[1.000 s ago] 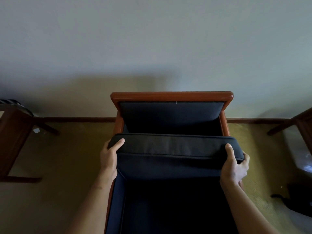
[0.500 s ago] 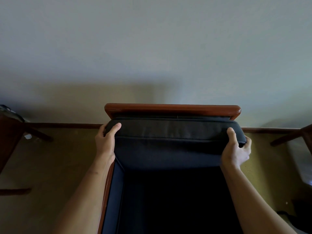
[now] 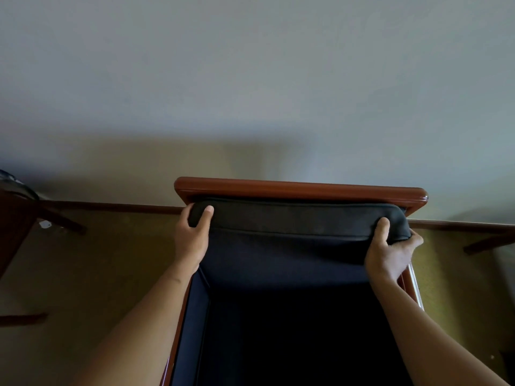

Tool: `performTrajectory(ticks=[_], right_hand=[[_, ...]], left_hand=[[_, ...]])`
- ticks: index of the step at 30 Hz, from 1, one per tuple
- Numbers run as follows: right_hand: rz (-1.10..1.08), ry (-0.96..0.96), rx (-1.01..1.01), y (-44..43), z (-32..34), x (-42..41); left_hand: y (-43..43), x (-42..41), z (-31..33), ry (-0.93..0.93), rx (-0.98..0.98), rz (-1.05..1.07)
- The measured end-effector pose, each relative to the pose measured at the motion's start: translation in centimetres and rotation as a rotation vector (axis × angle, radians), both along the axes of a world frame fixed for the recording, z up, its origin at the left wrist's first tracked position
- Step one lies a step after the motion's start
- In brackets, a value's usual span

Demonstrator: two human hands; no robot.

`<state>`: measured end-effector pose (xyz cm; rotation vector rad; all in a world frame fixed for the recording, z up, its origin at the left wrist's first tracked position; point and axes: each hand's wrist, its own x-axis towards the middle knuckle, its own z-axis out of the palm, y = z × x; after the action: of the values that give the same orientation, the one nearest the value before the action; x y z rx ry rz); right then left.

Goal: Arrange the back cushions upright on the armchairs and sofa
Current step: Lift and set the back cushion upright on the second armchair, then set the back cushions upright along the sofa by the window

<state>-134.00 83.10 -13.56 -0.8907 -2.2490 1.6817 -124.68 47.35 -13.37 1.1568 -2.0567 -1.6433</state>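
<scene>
A dark navy back cushion (image 3: pixel 292 240) stands nearly upright in a wooden armchair, its top edge just below the chair's reddish-brown top rail (image 3: pixel 301 189). My left hand (image 3: pixel 192 238) grips the cushion's top left corner, thumb over the front. My right hand (image 3: pixel 390 252) grips its top right corner, fingers wrapped behind. The dark seat (image 3: pixel 292 335) lies below in deep shadow, between my forearms. The chair's padded back is hidden behind the cushion.
A plain pale wall rises behind the chair, with a dark skirting board (image 3: pixel 111 206) along the ochre floor. Dark wooden furniture (image 3: pixel 14 227) stands at the left edge. Another wooden furniture leg (image 3: pixel 485 243) shows at the right edge.
Both hands have pushed the cushion back and up, from leaning forward over the seat to standing against the chair's back under the top rail. The view has moved closer.
</scene>
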Motion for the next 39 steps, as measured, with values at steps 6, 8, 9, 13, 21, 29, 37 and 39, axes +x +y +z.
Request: performTrajectory(ticks=[6,8,9,13,21,29,37,39], right_hand=[[0.18,-0.147,0.344,0.6,0.3,1.6],[0.324,-0.185,0.482,1.3,1.8,3.3],[0.421,-0.203,0.561,1.7,2.5,4.4],[0.747,-0.242,0.791,4.6,5.9,9.6],[0.543,-0.318,0.795,15.7,14.3,24.5],[0.066,-0.428,0.68,33.2,17.5,45.1],[-0.215,-0.562,0.645,49.9,16.5,64.8],[-0.274,-0.602,0.618,53.5,16.0,68.8]], left_hand=[[1.6,0.4,1.1,-0.388,-0.658,-0.259],[3.5,1.2,2.8,-0.5,-0.763,-0.416],[4.8,1.7,3.6,-0.528,-0.807,-0.513],[11.6,3.9,6.4,-0.469,-0.914,-0.833],[31.1,9.4,14.0,-0.101,-1.005,-1.283],[54.7,21.5,18.4,0.209,-1.036,-1.655],[77.4,37.5,19.4,0.395,-1.043,-1.943],[82.0,41.0,18.8,0.401,-1.036,-2.016]])
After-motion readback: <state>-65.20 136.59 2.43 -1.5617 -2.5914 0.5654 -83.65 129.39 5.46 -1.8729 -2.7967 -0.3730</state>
